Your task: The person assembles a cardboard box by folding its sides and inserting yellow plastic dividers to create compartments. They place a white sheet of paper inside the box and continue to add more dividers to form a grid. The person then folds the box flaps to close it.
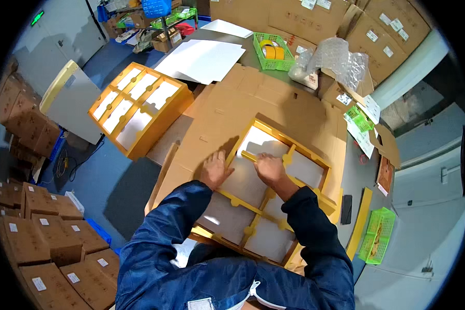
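A yellow divided frame (323, 199) lies at a slant on the cardboard in front of me, with pale grey panels in its compartments. My right hand (270, 168) is closed around a short yellow divider strip (248, 156) over the frame's upper left part. The strip's left end sticks out of the fist; whether its other end is seated in the frame is hidden by the hand. My left hand (215, 170) rests at the frame's left edge, fingers stretched forward and lying flat, with nothing seen in it.
Flattened cardboard (212, 119) covers the table. A second yellow divided frame (160, 121) stands at the left; white sheets (201, 59) lie behind it. A green basket (274, 63) holds tape rolls. At the right are a dark phone (346, 209), a yellow strip (359, 223) and another green basket (369, 248).
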Tool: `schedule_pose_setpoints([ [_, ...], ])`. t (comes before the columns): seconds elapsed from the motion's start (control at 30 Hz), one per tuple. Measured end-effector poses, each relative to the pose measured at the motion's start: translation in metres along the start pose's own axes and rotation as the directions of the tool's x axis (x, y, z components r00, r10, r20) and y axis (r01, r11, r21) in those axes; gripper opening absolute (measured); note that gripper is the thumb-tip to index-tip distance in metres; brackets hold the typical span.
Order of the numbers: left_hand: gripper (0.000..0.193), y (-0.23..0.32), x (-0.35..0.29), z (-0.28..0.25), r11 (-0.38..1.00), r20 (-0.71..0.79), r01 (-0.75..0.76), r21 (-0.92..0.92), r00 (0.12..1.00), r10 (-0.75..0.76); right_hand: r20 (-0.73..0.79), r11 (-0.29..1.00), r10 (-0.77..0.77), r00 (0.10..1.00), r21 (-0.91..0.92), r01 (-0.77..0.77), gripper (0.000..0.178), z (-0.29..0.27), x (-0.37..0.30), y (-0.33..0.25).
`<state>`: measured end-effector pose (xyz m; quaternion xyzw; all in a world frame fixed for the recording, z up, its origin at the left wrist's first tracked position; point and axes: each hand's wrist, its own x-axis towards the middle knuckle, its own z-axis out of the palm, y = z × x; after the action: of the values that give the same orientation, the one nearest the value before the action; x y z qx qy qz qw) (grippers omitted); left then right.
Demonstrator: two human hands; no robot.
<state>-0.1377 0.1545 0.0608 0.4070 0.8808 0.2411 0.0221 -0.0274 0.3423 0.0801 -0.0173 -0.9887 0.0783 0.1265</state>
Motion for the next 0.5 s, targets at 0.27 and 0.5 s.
schedule_pose_setpoints([
  [0.27, 0.024, -0.025, 0.003, 0.056, 0.986, 0.164, 0.112, -0.12, 0.982, -0.092, 0.109, 0.997, 0.071, 0.991, 0.012, -0.073, 0.012, 0.06, 0.022, -0.002],
  [0.5, 0.032, -0.013, 0.011, 0.032, 0.989, 0.236, 0.138, 0.046, 0.961, -0.145, -0.038, 0.996, 0.085, 0.996, 0.038, -0.083, 0.026, 0.035, 0.015, 0.004],
])
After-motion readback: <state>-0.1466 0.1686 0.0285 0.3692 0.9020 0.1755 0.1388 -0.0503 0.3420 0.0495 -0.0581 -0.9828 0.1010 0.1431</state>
